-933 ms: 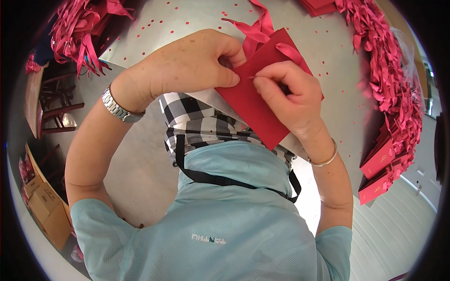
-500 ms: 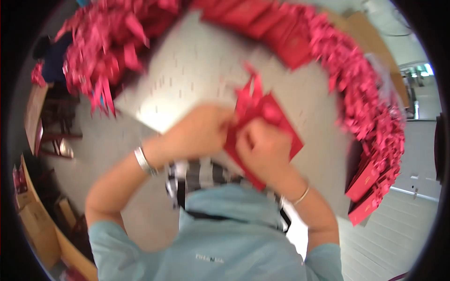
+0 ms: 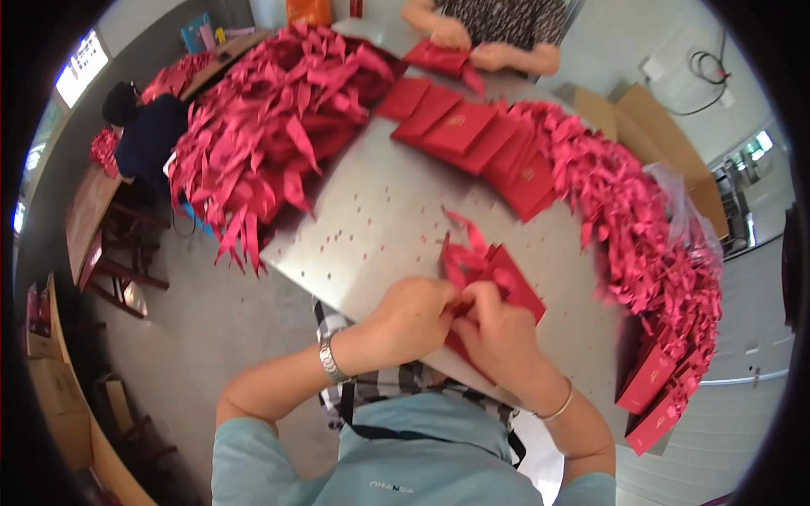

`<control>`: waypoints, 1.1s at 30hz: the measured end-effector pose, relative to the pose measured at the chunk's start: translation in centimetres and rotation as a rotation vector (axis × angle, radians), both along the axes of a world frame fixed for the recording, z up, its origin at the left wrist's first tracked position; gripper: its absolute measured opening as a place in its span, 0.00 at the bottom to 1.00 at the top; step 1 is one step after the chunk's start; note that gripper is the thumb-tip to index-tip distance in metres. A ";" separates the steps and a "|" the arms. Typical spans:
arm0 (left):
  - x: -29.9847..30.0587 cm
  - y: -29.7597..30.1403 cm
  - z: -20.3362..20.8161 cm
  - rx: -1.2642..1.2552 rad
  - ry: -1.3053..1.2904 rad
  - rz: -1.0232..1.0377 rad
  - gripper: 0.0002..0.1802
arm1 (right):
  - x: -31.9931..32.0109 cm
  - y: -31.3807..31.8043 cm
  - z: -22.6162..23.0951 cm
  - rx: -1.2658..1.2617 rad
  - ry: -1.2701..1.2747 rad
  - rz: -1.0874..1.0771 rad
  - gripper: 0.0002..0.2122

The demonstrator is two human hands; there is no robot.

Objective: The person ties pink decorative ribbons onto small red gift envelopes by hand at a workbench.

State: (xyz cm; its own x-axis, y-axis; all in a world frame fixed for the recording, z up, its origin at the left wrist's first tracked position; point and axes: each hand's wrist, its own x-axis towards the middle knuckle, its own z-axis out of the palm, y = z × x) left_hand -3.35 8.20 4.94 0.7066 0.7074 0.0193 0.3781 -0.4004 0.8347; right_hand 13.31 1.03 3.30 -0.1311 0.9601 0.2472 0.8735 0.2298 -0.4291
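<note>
Past the ribbon heap (image 3: 278, 126) on the left, the left hand (image 3: 413, 319) is clamped on the edge of the red bag (image 3: 525, 295), which sits over the near edge of the surface (image 3: 337, 282), ribboned end pointing away, long axis seemingly slanted (hands hide its middle); the right hand (image 3: 502, 333), fingertips together, has just met the left, suggesting finer fingerwork there

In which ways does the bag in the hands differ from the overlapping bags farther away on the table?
The left hand grips the held bag; the overlapping bags rest on the table. Overlapping bags show gold marks; the held bag's visible part, none. Both are red.
</note>
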 end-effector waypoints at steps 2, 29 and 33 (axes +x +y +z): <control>-0.1 -0.6 -0.1 0.083 -0.010 0.006 0.10 | -0.2 -0.1 0.8 0.019 0.031 -0.022 0.14; -1.7 4.4 -5.0 0.649 0.278 0.257 0.06 | 2.5 -2.9 1.6 0.032 -0.350 0.080 0.15; -1.5 3.7 -4.0 0.571 0.134 0.363 0.14 | 3.8 -6.1 0.7 0.288 -0.272 0.064 0.23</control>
